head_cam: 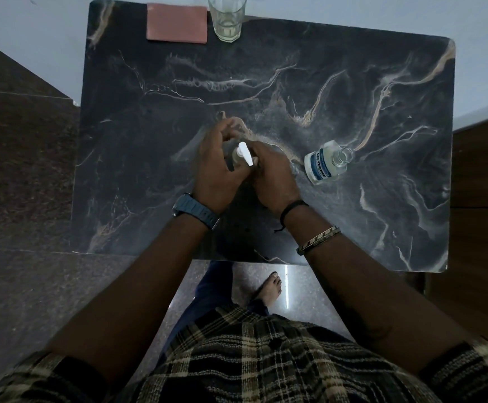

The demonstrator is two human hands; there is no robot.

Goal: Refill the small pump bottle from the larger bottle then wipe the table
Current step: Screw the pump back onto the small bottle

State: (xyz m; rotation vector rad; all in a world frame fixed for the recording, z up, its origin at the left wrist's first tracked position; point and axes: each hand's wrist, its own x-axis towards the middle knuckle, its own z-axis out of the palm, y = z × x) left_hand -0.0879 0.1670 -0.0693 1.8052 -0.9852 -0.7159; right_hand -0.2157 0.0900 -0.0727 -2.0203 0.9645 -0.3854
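The small pump bottle [240, 156] stands upright at the middle of the dark marble table [266, 82], its white pump head on top. My left hand [218, 167] curls around the bottle from the left, fingers at the pump. My right hand [271, 175] grips the bottle from the right and hides most of its body. The larger bottle [325, 164], clear with a blue label and an open neck with no cap on it, stands to the right of my hands, untouched.
A folded pink cloth [177, 23] lies at the table's far edge, with an almost empty drinking glass [227, 18] right beside it. The table's near edge is just past my wrists. My bare foot [268, 287] is on the floor below.
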